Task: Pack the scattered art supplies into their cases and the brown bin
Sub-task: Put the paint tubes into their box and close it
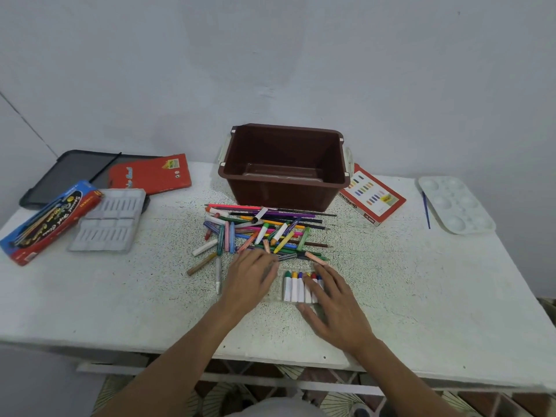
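A pile of coloured pencils, markers and crayons lies in front of the empty brown bin. Just below the pile sits a clear case of crayons, several white-wrapped sticks side by side. My left hand lies flat left of the case, fingertips at the pile's near edge. My right hand rests with spread fingers on the case's right side. Neither hand grips anything that shows.
At left lie a black zip case, a red box, a blue-red pencil box and a grey plastic tray. Right of the bin sit an oil pastel box, a blue brush and a white palette.
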`<act>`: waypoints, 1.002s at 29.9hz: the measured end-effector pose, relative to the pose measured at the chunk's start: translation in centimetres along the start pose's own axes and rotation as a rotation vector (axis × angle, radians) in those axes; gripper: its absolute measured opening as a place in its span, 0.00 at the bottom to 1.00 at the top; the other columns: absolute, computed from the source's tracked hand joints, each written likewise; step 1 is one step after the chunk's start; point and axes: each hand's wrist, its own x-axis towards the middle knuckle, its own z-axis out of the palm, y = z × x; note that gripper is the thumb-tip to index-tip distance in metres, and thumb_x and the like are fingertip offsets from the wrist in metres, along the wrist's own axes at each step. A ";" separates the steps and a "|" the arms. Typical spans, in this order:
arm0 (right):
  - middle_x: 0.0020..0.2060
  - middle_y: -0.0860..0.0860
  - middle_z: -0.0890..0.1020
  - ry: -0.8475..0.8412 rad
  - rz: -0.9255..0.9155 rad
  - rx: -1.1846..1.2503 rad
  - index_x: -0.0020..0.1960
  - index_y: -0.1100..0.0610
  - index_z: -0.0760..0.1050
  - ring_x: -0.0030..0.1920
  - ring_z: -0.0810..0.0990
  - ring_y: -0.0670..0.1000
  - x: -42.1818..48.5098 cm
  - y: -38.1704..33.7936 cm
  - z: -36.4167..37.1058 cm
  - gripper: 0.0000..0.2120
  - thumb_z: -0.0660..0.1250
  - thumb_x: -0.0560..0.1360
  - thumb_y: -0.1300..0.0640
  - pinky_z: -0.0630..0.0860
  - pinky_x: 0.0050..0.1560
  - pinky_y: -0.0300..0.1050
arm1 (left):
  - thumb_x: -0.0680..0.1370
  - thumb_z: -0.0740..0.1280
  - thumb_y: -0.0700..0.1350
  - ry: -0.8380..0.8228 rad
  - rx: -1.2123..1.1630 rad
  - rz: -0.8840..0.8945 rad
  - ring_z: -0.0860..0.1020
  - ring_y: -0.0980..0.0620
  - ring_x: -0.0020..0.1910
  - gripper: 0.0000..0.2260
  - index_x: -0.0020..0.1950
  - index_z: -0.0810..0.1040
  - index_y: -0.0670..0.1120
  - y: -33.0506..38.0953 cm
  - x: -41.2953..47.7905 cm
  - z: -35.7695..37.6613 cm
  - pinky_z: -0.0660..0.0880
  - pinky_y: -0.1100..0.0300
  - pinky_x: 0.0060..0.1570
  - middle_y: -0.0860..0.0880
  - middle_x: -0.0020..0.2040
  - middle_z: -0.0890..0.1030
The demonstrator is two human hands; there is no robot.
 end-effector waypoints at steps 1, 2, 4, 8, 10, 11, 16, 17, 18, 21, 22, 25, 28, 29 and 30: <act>0.73 0.55 0.67 0.003 -0.002 0.001 0.73 0.52 0.68 0.75 0.60 0.55 0.0 0.0 0.0 0.27 0.58 0.80 0.38 0.65 0.72 0.54 | 0.80 0.61 0.50 0.027 0.032 -0.020 0.76 0.54 0.48 0.12 0.55 0.82 0.47 -0.1 0.7 -0.1 0.73 0.55 0.51 0.52 0.48 0.80; 0.73 0.55 0.67 0.005 -0.004 0.002 0.73 0.53 0.68 0.75 0.60 0.55 0.0 0.0 0.0 0.27 0.58 0.80 0.38 0.64 0.73 0.54 | 0.79 0.63 0.49 0.042 0.064 -0.047 0.76 0.53 0.48 0.10 0.55 0.82 0.47 -0.2 1.5 -0.2 0.73 0.55 0.50 0.52 0.48 0.81; 0.73 0.55 0.67 0.010 -0.008 0.002 0.73 0.53 0.68 0.75 0.60 0.55 0.0 0.0 0.0 0.27 0.59 0.80 0.38 0.63 0.73 0.53 | 0.79 0.65 0.48 0.046 0.117 -0.105 0.76 0.51 0.48 0.09 0.54 0.82 0.48 -0.3 2.9 -0.4 0.71 0.54 0.50 0.51 0.48 0.81; 0.73 0.55 0.67 0.011 -0.005 0.010 0.73 0.52 0.69 0.75 0.60 0.54 0.1 -0.1 0.0 0.27 0.59 0.80 0.38 0.62 0.73 0.51 | 0.79 0.65 0.48 -0.037 0.179 -0.172 0.76 0.48 0.55 0.11 0.57 0.82 0.46 -0.1 5.4 -0.2 0.69 0.52 0.54 0.48 0.53 0.80; 0.73 0.55 0.68 0.009 -0.007 0.003 0.73 0.52 0.69 0.75 0.61 0.55 0.2 -0.1 0.0 0.27 0.59 0.80 0.38 0.62 0.73 0.52 | 0.79 0.64 0.50 -0.078 0.210 -0.197 0.75 0.47 0.57 0.12 0.58 0.81 0.47 0.1 6.1 0.0 0.68 0.51 0.55 0.47 0.56 0.79; 0.73 0.55 0.68 0.007 -0.008 -0.001 0.73 0.52 0.69 0.75 0.61 0.55 0.2 0.0 -0.1 0.27 0.59 0.80 0.38 0.62 0.72 0.51 | 0.79 0.63 0.51 -0.095 0.239 -0.203 0.75 0.47 0.58 0.13 0.59 0.81 0.47 0.2 6.3 0.1 0.67 0.51 0.56 0.47 0.57 0.79; 0.73 0.55 0.68 0.013 -0.016 0.011 0.72 0.53 0.70 0.74 0.62 0.55 0.2 0.1 0.0 0.27 0.60 0.80 0.39 0.65 0.72 0.53 | 0.80 0.61 0.53 -0.120 0.409 -0.185 0.73 0.48 0.58 0.14 0.60 0.79 0.49 0.7 6.8 0.3 0.66 0.52 0.54 0.48 0.59 0.78; 0.72 0.55 0.68 0.015 -0.020 0.012 0.72 0.53 0.70 0.74 0.62 0.55 0.2 0.1 0.0 0.27 0.60 0.79 0.39 0.66 0.71 0.54 | 0.81 0.61 0.52 -0.123 0.432 -0.174 0.72 0.48 0.58 0.14 0.60 0.79 0.48 0.8 6.9 0.3 0.66 0.52 0.54 0.48 0.59 0.78; 0.72 0.55 0.69 0.019 -0.024 0.012 0.72 0.54 0.70 0.74 0.63 0.55 0.2 0.2 0.0 0.27 0.61 0.79 0.39 0.67 0.71 0.54 | 0.81 0.61 0.51 -0.127 0.450 -0.165 0.72 0.47 0.59 0.13 0.60 0.79 0.48 0.9 6.8 0.3 0.65 0.52 0.55 0.48 0.60 0.78; 0.72 0.56 0.69 0.028 -0.026 0.018 0.71 0.54 0.70 0.74 0.63 0.56 0.2 0.2 0.0 0.27 0.61 0.79 0.40 0.67 0.70 0.55 | 0.80 0.62 0.50 -0.112 0.436 -0.174 0.73 0.48 0.58 0.12 0.59 0.79 0.48 0.6 6.6 0.3 0.66 0.53 0.54 0.48 0.58 0.79; 0.72 0.56 0.69 0.028 -0.026 0.017 0.72 0.54 0.70 0.74 0.63 0.56 0.2 0.2 0.0 0.27 0.61 0.79 0.40 0.67 0.70 0.56 | 0.80 0.63 0.50 -0.082 0.403 -0.181 0.74 0.48 0.56 0.11 0.57 0.80 0.47 0.5 6.5 0.2 0.66 0.53 0.53 0.48 0.56 0.80; 0.72 0.56 0.69 0.024 -0.021 0.012 0.72 0.54 0.70 0.74 0.63 0.56 0.2 0.2 0.0 0.27 0.61 0.79 0.39 0.67 0.70 0.55 | 0.79 0.65 0.49 0.033 0.241 -0.189 0.78 0.49 0.49 0.07 0.52 0.80 0.48 0.4 6.2 -0.2 0.65 0.54 0.50 0.51 0.46 0.83; 0.73 0.56 0.68 0.020 -0.015 0.006 0.72 0.53 0.70 0.74 0.63 0.56 0.2 0.2 0.0 0.27 0.61 0.79 0.39 0.67 0.70 0.56 | 0.79 0.66 0.48 0.078 0.016 -0.219 0.77 0.51 0.46 0.05 0.52 0.79 0.49 0.6 5.6 -0.9 0.65 0.56 0.47 0.54 0.42 0.81; 0.73 0.56 0.68 0.018 -0.012 0.004 0.72 0.53 0.70 0.74 0.62 0.56 0.2 0.2 0.0 0.27 0.60 0.79 0.39 0.68 0.70 0.56 | 0.79 0.66 0.48 0.085 -0.070 -0.223 0.77 0.52 0.47 0.05 0.52 0.79 0.49 0.7 5.3 -1.1 0.68 0.56 0.48 0.55 0.43 0.80; 0.73 0.56 0.68 0.014 -0.009 0.004 0.72 0.53 0.69 0.74 0.62 0.56 0.2 0.2 0.0 0.27 0.60 0.80 0.39 0.68 0.70 0.56 | 0.79 0.67 0.47 0.100 -0.160 -0.226 0.76 0.54 0.47 0.05 0.53 0.80 0.49 0.6 4.9 -1.2 0.72 0.55 0.48 0.55 0.45 0.80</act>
